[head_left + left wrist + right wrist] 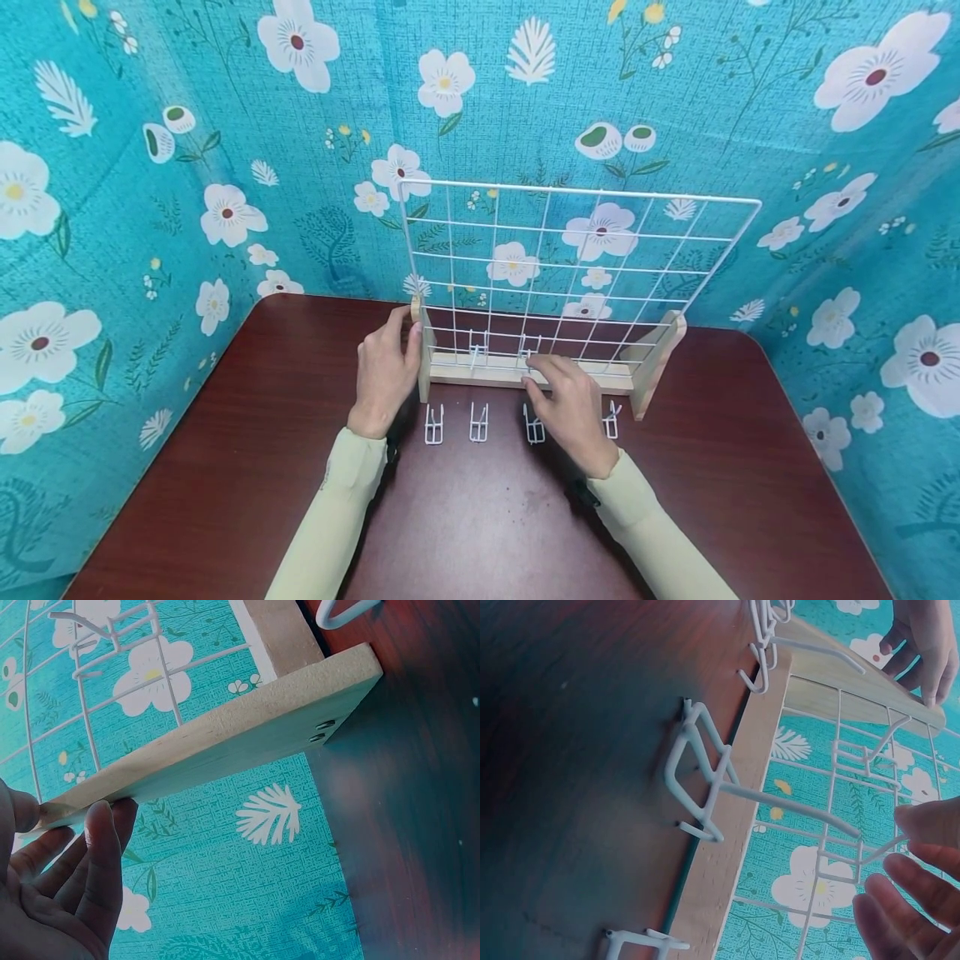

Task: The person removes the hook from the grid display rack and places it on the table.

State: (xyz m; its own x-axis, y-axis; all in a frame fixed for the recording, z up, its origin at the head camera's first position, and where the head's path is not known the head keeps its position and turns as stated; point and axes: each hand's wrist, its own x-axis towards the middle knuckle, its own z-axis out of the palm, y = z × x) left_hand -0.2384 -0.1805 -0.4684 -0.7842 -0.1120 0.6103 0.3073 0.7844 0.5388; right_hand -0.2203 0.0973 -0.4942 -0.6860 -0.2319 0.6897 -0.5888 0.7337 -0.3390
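Observation:
A white wire grid panel (pixel 581 271) stands upright in a pale wooden stand. My left hand (pixel 386 371) pinches the upper end of the stand's left side panel (pixel 217 724), thumb on one face and fingertips on the other. At the grid's lower middle, my right hand (pixel 570 400) has its thumb and fingertips about the prong of a white wire hook (pixel 840 866) hung on the grid wires. Another wire hook (pixel 477 348) hangs on the grid to the left of it.
In front of the stand, several loose wire hooks lie in a row, among them a left one (pixel 433 427) and one by my right hand (pixel 534 427). The stand's crossbar (pixel 480 377) lies low behind them. Blue floral cloth (pixel 330 242) surrounds the dark red tabletop (pixel 225 450).

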